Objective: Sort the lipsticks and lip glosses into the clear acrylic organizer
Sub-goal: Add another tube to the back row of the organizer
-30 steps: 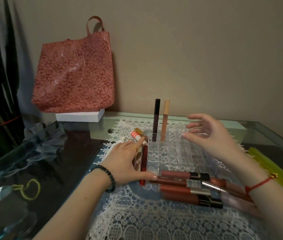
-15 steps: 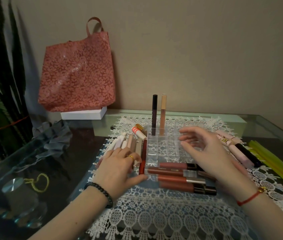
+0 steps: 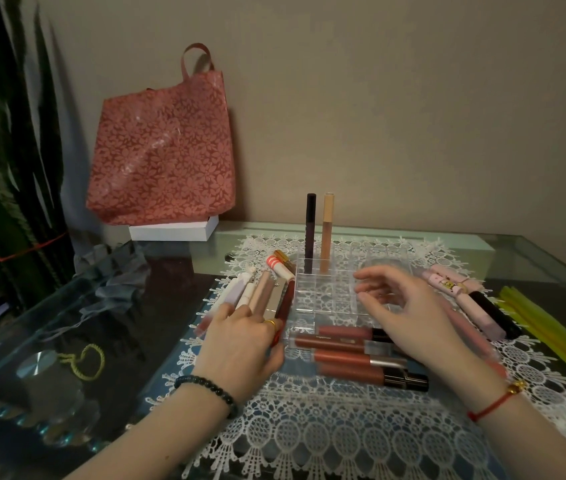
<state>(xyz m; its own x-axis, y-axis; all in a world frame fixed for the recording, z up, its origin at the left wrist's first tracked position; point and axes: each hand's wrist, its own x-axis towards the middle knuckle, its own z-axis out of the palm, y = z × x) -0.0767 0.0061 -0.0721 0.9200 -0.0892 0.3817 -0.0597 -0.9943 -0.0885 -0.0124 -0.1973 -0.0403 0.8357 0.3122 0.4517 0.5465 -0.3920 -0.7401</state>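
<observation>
The clear acrylic organizer (image 3: pixel 312 292) stands on a white lace mat. A dark tube (image 3: pixel 310 230) and a beige tube (image 3: pixel 327 226) stand upright in its back-left cells. My left hand (image 3: pixel 240 341) rests on a pile of lipsticks (image 3: pixel 264 292) left of the organizer, fingers stretched over them and thumb near the front-left corner. My right hand (image 3: pixel 409 317) hovers over the organizer's right side, fingers loosely curled and holding nothing. Several reddish-brown lip glosses (image 3: pixel 344 358) lie side by side in front of the organizer. Pink tubes (image 3: pixel 448 282) and a black tube (image 3: pixel 496 313) lie to the right.
A red floral bag (image 3: pixel 164 150) leans on the wall over a white box (image 3: pixel 174 232) at the back left. Yellow sticks (image 3: pixel 551 327) lie at the right edge of the glass table (image 3: pixel 67 323). Grey cloth (image 3: pixel 112 282) is bunched at the left, beside dark plant leaves (image 3: pixel 4 133).
My left hand has drawn back toward me along the left pile. My right hand has dropped lower over the organizer's right side. The pink tubes on the right have come into view.
</observation>
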